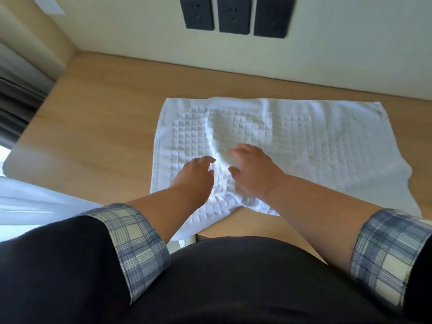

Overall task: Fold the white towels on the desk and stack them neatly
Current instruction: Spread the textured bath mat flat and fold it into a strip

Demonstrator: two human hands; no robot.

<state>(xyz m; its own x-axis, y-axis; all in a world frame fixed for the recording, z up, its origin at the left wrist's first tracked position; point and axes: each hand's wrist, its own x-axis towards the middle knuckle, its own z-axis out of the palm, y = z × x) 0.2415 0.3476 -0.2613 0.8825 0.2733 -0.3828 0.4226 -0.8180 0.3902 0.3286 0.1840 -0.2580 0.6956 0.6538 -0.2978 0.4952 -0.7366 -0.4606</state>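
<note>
- Saw matt white cloth in the towel (304, 141), raised in squares.
- Found smooth pale wood grain on the desk (105, 118).
- Noted matt dark plastic on far socket plates (233, 15).

White checked towel (304, 141) spread flat on the wooden worktop (105, 113), both grips on it.
The left grip (196, 171) and right grip (252, 164) rest side by side, fingers loosely spread, on the towel's 7 o'clock part, with a raised crease between them. The towel's near corner overhangs the worktop edge at 6 o'clock. Three dark wall sockets (235, 15) sit at 12 o'clock.
</note>
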